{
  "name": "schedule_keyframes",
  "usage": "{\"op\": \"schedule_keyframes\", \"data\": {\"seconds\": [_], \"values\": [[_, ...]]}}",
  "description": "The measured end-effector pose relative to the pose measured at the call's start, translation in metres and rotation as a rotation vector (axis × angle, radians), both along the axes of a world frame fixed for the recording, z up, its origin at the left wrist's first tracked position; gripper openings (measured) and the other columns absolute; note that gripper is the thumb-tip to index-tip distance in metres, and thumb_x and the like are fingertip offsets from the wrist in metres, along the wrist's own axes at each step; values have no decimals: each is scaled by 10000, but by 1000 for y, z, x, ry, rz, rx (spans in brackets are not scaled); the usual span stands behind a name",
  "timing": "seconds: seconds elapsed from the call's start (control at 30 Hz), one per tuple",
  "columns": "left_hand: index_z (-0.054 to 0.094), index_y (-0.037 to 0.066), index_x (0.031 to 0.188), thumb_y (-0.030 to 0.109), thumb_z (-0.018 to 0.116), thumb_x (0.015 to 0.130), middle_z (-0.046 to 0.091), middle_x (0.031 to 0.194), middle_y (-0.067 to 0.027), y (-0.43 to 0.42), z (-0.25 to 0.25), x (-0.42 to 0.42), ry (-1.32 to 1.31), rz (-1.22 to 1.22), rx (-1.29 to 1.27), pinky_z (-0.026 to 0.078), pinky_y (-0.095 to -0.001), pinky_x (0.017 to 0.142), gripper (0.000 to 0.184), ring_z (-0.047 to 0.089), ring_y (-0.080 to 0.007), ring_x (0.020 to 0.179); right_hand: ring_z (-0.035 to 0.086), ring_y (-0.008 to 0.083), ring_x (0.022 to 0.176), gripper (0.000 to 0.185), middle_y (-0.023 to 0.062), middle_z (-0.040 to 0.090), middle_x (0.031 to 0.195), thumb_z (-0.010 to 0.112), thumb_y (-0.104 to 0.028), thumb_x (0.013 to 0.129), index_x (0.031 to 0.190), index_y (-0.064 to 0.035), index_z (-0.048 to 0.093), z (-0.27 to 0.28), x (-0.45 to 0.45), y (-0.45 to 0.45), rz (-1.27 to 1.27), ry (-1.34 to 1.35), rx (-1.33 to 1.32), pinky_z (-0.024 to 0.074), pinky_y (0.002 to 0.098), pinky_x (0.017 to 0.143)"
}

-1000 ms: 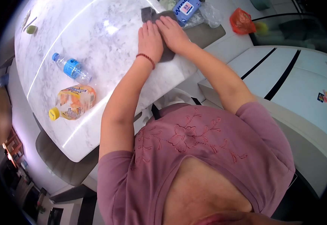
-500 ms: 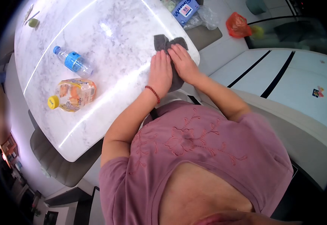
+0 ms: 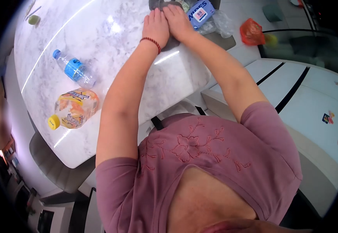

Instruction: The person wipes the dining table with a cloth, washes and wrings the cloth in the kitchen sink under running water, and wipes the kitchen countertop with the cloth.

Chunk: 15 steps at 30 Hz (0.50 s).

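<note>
Fingers (image 3: 152,18) of the left hand (image 3: 156,30) lie straight, close together, on a grey cloth (image 3: 171,44) atop the surface (image 3: 110,50), the right hand (image 3: 180,25) similarly flat alongside. Even pressure through both suits it, clear of the wipes pack (image 3: 201,14) at right.

cloth (image 3: 171,44): dark grey | tabletop (image 3: 118,58): white, grey-veined | bracelet (image 3: 153,41): red

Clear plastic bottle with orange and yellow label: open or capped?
Capped: the bottle has a round yellow plastic cap on its neck.
</note>
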<state>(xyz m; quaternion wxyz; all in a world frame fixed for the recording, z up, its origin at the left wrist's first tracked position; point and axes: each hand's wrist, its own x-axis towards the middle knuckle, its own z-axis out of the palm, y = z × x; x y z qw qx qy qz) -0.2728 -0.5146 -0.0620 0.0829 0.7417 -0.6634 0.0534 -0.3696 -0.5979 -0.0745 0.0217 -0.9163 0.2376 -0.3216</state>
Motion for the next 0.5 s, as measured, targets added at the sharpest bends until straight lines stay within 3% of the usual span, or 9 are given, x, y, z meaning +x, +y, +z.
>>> {"op": "schedule_keyframes", "data": {"seconds": [0.03, 0.07, 0.13, 0.17, 0.2, 0.27, 0.5], "values": [[374, -27, 1343, 138, 362, 902, 382, 1396, -186, -5, -3, 4, 0, 7, 23, 268, -433, 1075, 471, 345, -317, 1309, 522, 282, 939, 178, 99, 549, 976, 529, -145, 819, 974, -61, 552, 1, 6, -5, 12, -37, -27, 434, 432, 820], [374, -27, 1343, 138, 362, 902, 382, 1396, -186, -7, -6, 6, 2, 10, 36, 268, -433, 1075, 471, 345, -317, 1309, 522, 282, 939, 178, 99, 549, 976, 529, -145, 819, 974, -61, 552, 2, 5, -5, 15, -35, -14, 434, 432, 820], [370, -22, 1347, 131, 367, 902, 382, 1394, -185, -7, -12, 8, -95, -24, -3, 273, -423, 1075, 470, 336, -318, 1314, 485, 343, 1099, 334, 185, 526, 1147, 457, -137, 831, 1145, -34, 511, 10, 0, -2, -73, 165, 175, 413, 430, 919], [391, -29, 1330, 119, 380, 892, 390, 1384, -192, -3, -14, 7, -58, -34, -59, 291, -417, 1060, 463, 348, -324, 1300, 526, 352, 951, 212, 171, 544, 977, 464, -157, 829, 990, -40, 536, 9, 0, 2, -40, -80, -41, 464, 434, 794], [391, -29, 1330, 119, 380, 892, 390, 1384, -192, 2, -9, 2, -62, -38, -59, 291, -417, 1060, 463, 348, -324, 1300, 526, 352, 951, 212, 171, 544, 977, 464, -157, 829, 990, -40, 536, 8, -4, 6, -45, -83, -41, 464, 434, 794], [417, -40, 1306, 110, 400, 875, 396, 1373, -199, 17, 9, -10, 93, -50, 50, 307, -418, 1043, 457, 368, -332, 1275, 515, 267, 887, 167, 79, 526, 914, 542, -121, 786, 948, -80, 551, 5, -18, 18, -36, 22, -25, 425, 411, 750], [403, -70, 1296, 89, 408, 854, 360, 1386, -243, 110, -4, -53, 140, -220, -78, 280, -452, 1066, 470, 360, -371, 1278, 498, 272, 847, 211, 86, 508, 894, 573, -86, 721, 929, -76, 541, 20, -79, 112, -65, 14, -8, 392, 402, 708]]}}
